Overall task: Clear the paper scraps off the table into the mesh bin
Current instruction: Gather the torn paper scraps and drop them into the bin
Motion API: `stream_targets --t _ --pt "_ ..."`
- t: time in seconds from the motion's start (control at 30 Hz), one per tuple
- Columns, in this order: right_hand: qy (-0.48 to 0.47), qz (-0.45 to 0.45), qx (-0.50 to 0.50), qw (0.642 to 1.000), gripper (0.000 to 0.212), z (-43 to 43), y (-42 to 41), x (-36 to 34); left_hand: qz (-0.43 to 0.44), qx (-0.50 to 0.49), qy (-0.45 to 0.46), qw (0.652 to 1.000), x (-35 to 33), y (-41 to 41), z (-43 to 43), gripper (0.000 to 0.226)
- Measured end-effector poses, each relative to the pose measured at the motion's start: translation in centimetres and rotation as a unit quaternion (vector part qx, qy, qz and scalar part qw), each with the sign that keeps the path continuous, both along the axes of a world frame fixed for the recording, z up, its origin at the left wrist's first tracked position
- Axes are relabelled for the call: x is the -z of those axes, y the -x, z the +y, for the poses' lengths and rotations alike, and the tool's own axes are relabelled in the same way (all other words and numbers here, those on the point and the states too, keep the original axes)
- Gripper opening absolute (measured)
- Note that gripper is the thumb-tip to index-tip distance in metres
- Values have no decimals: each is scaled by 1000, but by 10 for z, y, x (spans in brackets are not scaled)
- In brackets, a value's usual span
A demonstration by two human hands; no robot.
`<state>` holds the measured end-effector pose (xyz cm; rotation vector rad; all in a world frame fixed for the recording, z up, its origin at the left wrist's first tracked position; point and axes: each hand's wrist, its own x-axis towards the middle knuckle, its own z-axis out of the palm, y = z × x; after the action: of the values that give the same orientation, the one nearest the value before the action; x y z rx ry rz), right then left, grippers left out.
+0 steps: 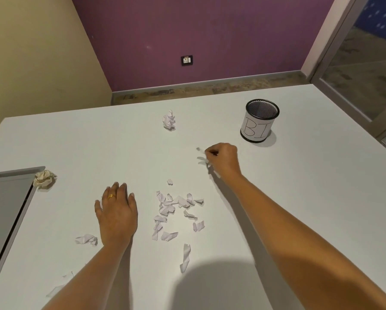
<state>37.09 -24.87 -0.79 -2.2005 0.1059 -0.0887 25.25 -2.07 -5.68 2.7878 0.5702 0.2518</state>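
Lying loose on the white counter (pixel 299 198): a pile (pixel 176 209) of torn paper scraps, between the two forearms. One strip (pixel 185 257) lies apart, nearer the viewer, and a crumpled scrap (pixel 87 239) sits just beside the left wrist. Left hand (pixel 116 211): palm down on the counter, fingers (pixel 120 191) straight and holding nothing, with a gold ring (pixel 111 196) on one. Right hand (pixel 222 158): reached out past the pile, fingers (pixel 211 152) curled in on white bits (pixel 202 159) that stick out to its left. These are motion-blurred, so their number and shape are hard to make out, as is whether the hand touches the counter. Bin (pixel 258 128): black mesh, upright, near the far right of the counter and apart from the right hand. It has a paper label reading "BI", with any further letters turned out of sight, and its contents are hidden by the wall. White ball (pixel 169 120) of paper: far centre. Beige ball (pixel 44 179): at the corner of a grey panel (pixel 6 209), which is cut off by the left edge. Faint slips (pixel 55 290) lower left, partly covered by the left forearm.
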Motion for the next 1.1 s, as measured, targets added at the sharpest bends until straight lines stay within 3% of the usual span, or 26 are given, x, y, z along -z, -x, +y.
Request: stream_targets --t 0.33,0.47,0.6,0.77,1.1 --pt "75 -109 142 981 22 -73 -62 -49 -5 -6 0 1000 3 -2 1 36" --pt "63 -57 249 965 22 -96 -88 -59 -9 -8 -1 1000 4 -2 1 36" --pt "50 11 294 954 23 -106 -105 -64 -13 -10 -2 1000 6 -2 1 35" --pt "-6 17 267 964 20 -109 -113 -63 -14 -10 0 1000 6 -3 1 35" --pt "-50 -96 229 967 22 -92 -65 -47 -18 -9 0 1000 5 -2 1 35"
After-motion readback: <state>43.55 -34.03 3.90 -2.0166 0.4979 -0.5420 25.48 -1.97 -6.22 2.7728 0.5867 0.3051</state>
